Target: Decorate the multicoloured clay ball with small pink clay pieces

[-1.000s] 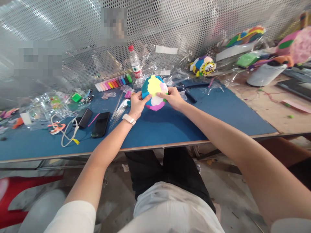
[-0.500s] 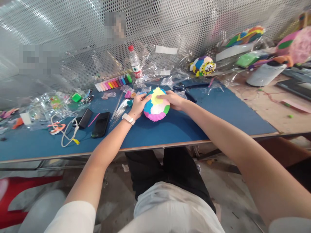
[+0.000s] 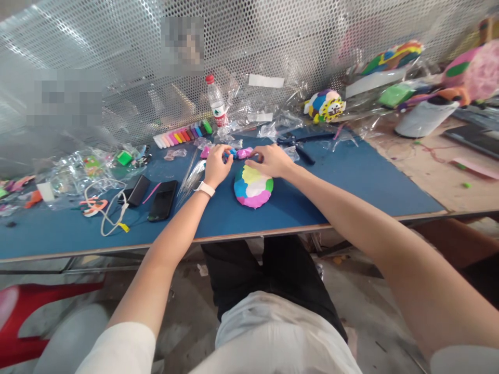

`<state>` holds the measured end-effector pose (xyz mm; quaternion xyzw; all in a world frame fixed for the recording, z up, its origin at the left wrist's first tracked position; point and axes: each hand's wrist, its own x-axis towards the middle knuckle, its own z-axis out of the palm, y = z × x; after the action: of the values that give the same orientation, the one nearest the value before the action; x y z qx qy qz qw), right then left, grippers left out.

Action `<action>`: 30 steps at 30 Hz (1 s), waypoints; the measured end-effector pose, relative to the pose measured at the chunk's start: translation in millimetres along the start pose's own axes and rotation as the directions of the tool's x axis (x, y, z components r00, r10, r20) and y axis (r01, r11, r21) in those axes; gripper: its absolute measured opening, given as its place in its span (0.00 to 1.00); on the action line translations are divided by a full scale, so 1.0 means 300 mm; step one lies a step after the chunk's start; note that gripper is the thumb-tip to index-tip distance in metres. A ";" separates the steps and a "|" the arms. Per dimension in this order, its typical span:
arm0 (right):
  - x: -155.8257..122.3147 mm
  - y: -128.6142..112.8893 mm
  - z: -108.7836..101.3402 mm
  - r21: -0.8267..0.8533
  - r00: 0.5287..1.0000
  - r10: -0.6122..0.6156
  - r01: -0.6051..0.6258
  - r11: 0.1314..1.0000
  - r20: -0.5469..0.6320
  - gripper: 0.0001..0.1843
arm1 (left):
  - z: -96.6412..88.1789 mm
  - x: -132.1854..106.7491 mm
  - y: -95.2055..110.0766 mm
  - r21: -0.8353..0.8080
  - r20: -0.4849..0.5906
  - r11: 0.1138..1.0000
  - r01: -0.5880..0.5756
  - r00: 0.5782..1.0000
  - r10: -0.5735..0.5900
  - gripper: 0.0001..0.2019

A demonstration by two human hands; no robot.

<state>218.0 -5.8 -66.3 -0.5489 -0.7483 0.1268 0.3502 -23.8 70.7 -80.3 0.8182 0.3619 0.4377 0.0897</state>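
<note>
A rounded clay-covered piece point(image 3: 253, 187), patched in yellow, white, blue, green and magenta, rests on the blue tabletop in front of me. My left hand point(image 3: 218, 165), with a pale band at the wrist, is just behind its left side. Its curled thumb and forefinger are apart, close by a small blue lump point(image 3: 232, 154); whether they touch it I cannot tell. Above the patched piece's back edge, my right hand point(image 3: 268, 160) has thumb and fingers parted. Its fingertips come near a pinkish-purple wrapped lump point(image 3: 245, 152), and it holds nothing that I can see.
Clay sticks point(image 3: 181, 136) and a red-capped bottle point(image 3: 217, 104) stand at the back. Blue-handled pliers point(image 3: 306, 140) lie to the right, a decorated clay figure point(image 3: 325, 106) behind them. At left are a phone point(image 3: 162, 201), a cable point(image 3: 104, 215) and plastic packets point(image 3: 66, 179).
Both hands have let go of the patched clay piece, which now sits slightly lower and nearer me. They have moved to the small lumps behind it.
</note>
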 end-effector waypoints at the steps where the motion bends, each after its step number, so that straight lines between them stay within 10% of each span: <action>1: -0.001 -0.001 -0.004 -0.095 0.998 -0.015 0.010 0.995 -0.056 0.27 | 0.003 0.000 -0.008 0.071 0.009 0.997 -0.019 1.000 0.019 0.12; 5: -0.018 -0.030 -0.017 -0.225 0.975 -0.183 0.152 0.962 -0.125 0.27 | 0.027 -0.007 -0.042 0.216 0.111 0.974 -0.072 0.993 0.049 0.26; 9: -0.042 -0.068 0.036 -0.114 0.869 -0.468 0.487 0.866 0.159 0.37 | 0.037 -0.018 -0.071 0.293 0.205 0.951 -0.099 0.978 0.038 0.28; 13: -0.056 -0.062 0.134 -0.123 0.826 -0.419 0.493 0.861 0.378 0.55 | 0.031 -0.017 -0.089 0.314 0.248 0.945 -0.095 0.969 0.014 0.27; 20: -0.060 -0.059 0.164 -0.143 0.804 -0.354 0.469 0.872 0.479 0.59 | 0.020 -0.013 -0.095 0.319 0.255 0.945 -0.074 0.967 -0.010 0.29; 30: 0.001 0.029 0.087 -0.124 0.947 -0.314 0.320 0.939 0.070 0.28 | 0.079 -0.008 -0.045 0.195 0.372 0.955 -0.222 0.918 0.138 0.30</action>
<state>207.0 2.8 -90.0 -0.4403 -0.8421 0.0316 0.3099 -13.2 83.0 -102.3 0.9183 0.3113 0.2439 0.0159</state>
